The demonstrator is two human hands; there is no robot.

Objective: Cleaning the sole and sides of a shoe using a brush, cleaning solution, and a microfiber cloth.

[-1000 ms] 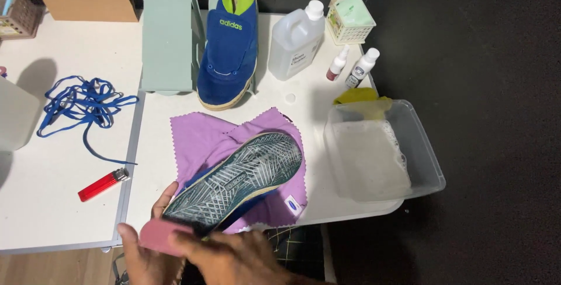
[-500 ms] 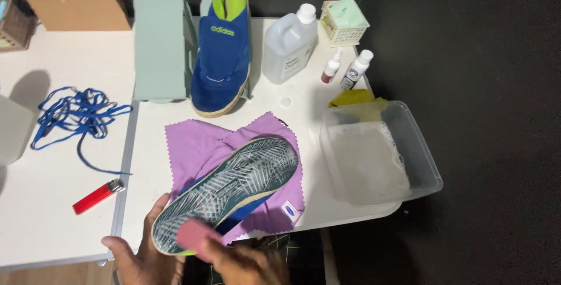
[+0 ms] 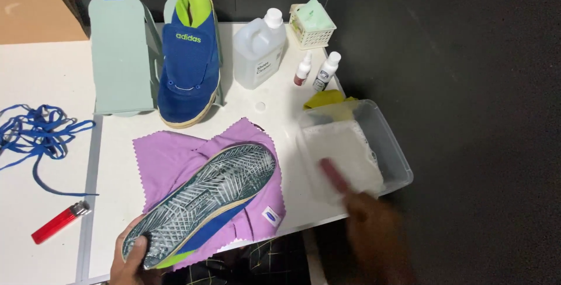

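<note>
- Left hand (image 3: 135, 257) at front edge of tabletop (image 3: 52, 74), fingers closed on heel end of shoe (image 3: 204, 203) — thumb lying over the sole.
- Shoe turned sole-up, toe pointing toward back right, resting across purple cloth (image 3: 169, 156) near front edge.
- Right hand (image 3: 374, 232) blurred, at front right corner, just at tub (image 3: 397, 162); pink eraser (image 3: 335, 175) sticking out over tub's near part, seemingly pinched in the fingers — grip itself too smeared to tell.
- Tub clear plastic, white cloth inside; yellow rag (image 3: 327, 99) tucked behind it.
- Second shoe (image 3: 190, 71), blue with green tongue, propped upright on pale green stand (image 3: 120, 57) along back edge.
- Clear jug (image 3: 259, 56) right of that shoe; two small bottles (image 3: 318, 70) beside it; small basket (image 3: 312, 25) at back right corner.
- Blue laces (image 3: 35, 136) heaped at left edge.
- Red lighter (image 3: 58, 222) near front left, well apart from cloth.
</note>
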